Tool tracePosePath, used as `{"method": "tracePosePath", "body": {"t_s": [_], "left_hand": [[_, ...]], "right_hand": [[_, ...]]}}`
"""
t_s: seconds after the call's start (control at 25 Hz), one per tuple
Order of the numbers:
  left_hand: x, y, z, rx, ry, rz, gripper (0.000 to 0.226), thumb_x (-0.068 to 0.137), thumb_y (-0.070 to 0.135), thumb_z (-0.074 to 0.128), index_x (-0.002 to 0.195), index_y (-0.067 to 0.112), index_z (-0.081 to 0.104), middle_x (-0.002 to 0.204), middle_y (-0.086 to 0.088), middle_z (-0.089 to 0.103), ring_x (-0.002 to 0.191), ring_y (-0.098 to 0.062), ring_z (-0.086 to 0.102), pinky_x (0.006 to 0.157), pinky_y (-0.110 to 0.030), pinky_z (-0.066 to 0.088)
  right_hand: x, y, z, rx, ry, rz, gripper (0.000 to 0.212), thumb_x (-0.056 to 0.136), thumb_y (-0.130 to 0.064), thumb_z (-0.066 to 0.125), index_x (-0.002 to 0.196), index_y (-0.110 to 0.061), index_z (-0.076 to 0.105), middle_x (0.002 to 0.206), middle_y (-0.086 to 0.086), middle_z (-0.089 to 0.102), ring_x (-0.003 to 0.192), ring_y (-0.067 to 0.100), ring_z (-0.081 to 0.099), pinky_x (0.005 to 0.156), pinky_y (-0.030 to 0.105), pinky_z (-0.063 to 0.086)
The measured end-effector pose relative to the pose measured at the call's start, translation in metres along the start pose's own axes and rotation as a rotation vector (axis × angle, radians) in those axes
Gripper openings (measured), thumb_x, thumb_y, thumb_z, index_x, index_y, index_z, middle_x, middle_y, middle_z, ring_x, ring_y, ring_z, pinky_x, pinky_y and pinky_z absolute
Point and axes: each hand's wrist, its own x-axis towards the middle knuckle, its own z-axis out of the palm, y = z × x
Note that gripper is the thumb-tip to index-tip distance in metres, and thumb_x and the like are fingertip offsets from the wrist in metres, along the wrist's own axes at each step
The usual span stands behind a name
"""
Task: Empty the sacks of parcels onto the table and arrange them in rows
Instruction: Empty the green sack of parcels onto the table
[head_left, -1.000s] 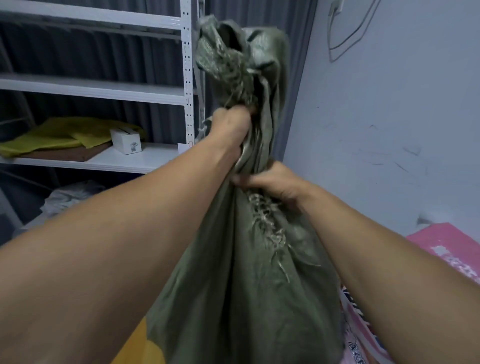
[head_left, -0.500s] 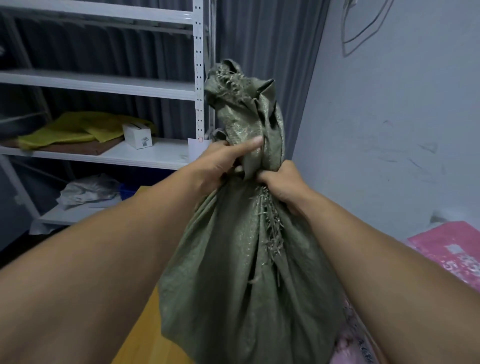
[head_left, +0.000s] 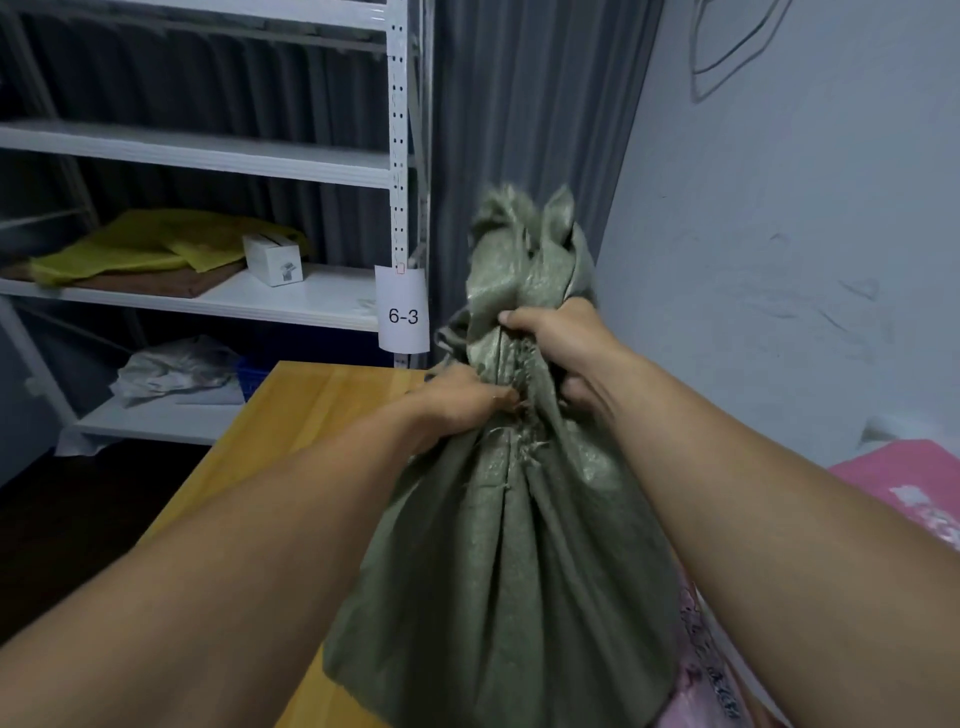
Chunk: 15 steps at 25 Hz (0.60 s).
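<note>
A green woven sack (head_left: 514, 561) stands bunched at its neck over the yellow wooden table (head_left: 311, 405). My left hand (head_left: 457, 402) grips the gathered neck from the left, just below the frayed edge. My right hand (head_left: 558, 338) grips the neck a little higher, on the right side. The sack's open top (head_left: 524, 244) flops above both hands. Pink parcels (head_left: 914, 493) lie on the right, partly behind my right forearm. What is inside the sack is hidden.
A white metal shelf rack (head_left: 311, 296) stands behind the table, with a label reading 6-3 (head_left: 403, 314), a small white box (head_left: 272, 257), yellow bags (head_left: 156, 244) and a crumpled grey bag (head_left: 176, 366) lower down. A grey curtain and a pale wall close the right side.
The sack has come down from head height toward the table. My left hand slid from above the right hand to below it on the neck. The view tilted down, showing the tabletop.
</note>
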Motion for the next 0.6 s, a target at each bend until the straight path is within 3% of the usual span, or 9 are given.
{"method": "tracePosePath", "body": {"t_s": [0.08,0.2,0.28,0.36,0.44,0.52,0.6], "left_hand": [[-0.002,-0.012,0.001,-0.071,-0.004,-0.097,0.027,0.076,0.026,0.067,0.100,0.015,0.069,0.091,-0.009,0.077,0.085,-0.029,0.075,0.087,-0.048,0.059],[0.001,-0.025,-0.004,-0.149,0.023,-0.178,0.047,0.064,0.039,0.067,0.106,0.017,0.069,0.093,-0.010,0.077,0.085,-0.031,0.075,0.087,-0.051,0.058],[0.003,-0.035,-0.005,-0.187,0.075,-0.214,0.050,0.062,0.044,0.066,0.103,0.016,0.072,0.094,-0.012,0.077,0.085,-0.033,0.074,0.088,-0.052,0.057],[0.003,-0.042,-0.005,-0.202,0.098,-0.254,0.037,0.070,0.042,0.063,0.095,0.015,0.072,0.091,-0.013,0.075,0.081,-0.032,0.073,0.085,-0.049,0.058],[-0.005,-0.044,-0.003,-0.201,0.093,-0.263,0.018,0.079,0.030,0.055,0.078,0.014,0.064,0.076,-0.012,0.068,0.063,-0.025,0.065,0.069,-0.036,0.054],[-0.010,-0.045,0.000,-0.232,0.107,-0.255,0.013,0.084,0.022,0.049,0.074,0.017,0.054,0.068,-0.009,0.056,0.055,-0.021,0.051,0.059,-0.032,0.043],[-0.013,-0.042,0.004,-0.258,0.114,-0.207,0.015,0.089,0.018,0.045,0.074,0.019,0.046,0.071,-0.007,0.049,0.060,-0.020,0.046,0.060,-0.032,0.038]], "right_hand": [[0.004,0.013,-0.015,-0.027,-0.153,0.050,0.038,0.080,-0.015,0.083,0.109,0.004,0.068,0.094,0.019,0.077,0.088,0.035,0.075,0.086,0.052,0.060],[0.009,0.028,-0.048,-0.395,-0.350,0.063,0.065,0.068,-0.049,0.089,0.106,-0.001,0.067,0.086,0.002,0.074,0.074,0.020,0.068,0.071,0.035,0.053],[0.008,0.043,-0.061,-0.677,-0.533,0.162,0.080,0.055,-0.063,0.091,0.112,-0.011,0.069,0.102,-0.002,0.076,0.093,0.016,0.071,0.089,0.036,0.053],[0.003,0.064,-0.062,-0.774,-0.713,0.300,0.087,0.053,-0.061,0.093,0.126,-0.020,0.067,0.119,-0.003,0.074,0.112,0.019,0.069,0.106,0.043,0.049],[-0.005,0.078,-0.051,-0.850,-0.776,0.274,0.086,0.055,-0.055,0.093,0.131,-0.028,0.064,0.125,-0.010,0.071,0.118,0.015,0.065,0.111,0.040,0.045],[-0.012,0.087,-0.036,-0.862,-0.696,0.151,0.084,0.058,-0.049,0.094,0.133,-0.030,0.062,0.127,-0.015,0.068,0.119,0.009,0.062,0.112,0.033,0.042],[-0.017,0.092,-0.023,-0.815,-0.631,0.029,0.076,0.066,-0.038,0.093,0.134,-0.026,0.061,0.124,-0.017,0.066,0.113,0.002,0.060,0.106,0.018,0.042]]}}
